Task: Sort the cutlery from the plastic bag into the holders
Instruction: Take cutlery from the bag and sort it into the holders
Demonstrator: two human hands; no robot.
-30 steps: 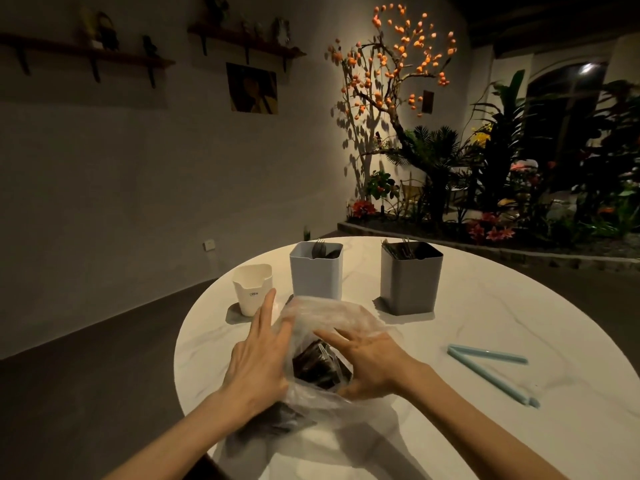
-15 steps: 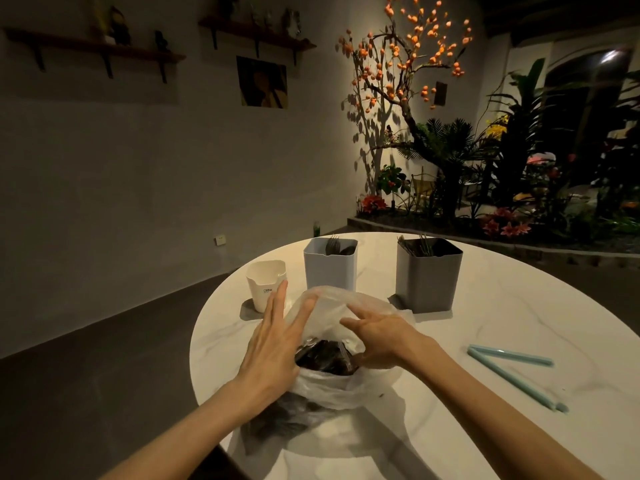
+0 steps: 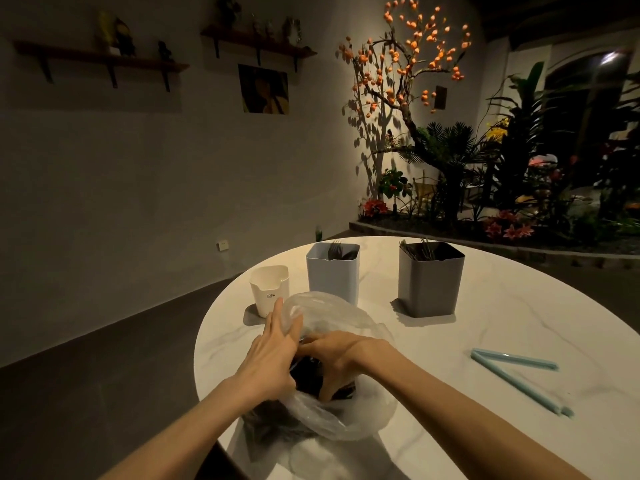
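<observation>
Both hands worked a clear plastic bag [image 3: 332, 320] of dark cutlery [image 3: 308, 375] on a round white table [image 3: 485, 327]: left hand [image 3: 273, 351] flat-fingered against the bag's mouth, right hand [image 3: 332, 355] curled inside. The mouth opened toward the holders [image 3: 332, 271]; dim room.

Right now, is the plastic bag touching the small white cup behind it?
Cannot tell. In the head view the plastic bag overlaps the lower corner of the white cup, and the left hand crosses that spot, so neither contact nor gap shows.

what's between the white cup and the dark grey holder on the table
The light blue-grey holder with a fork showing stands between the white cup and the dark grey holder, all apart, in the head view.
</observation>
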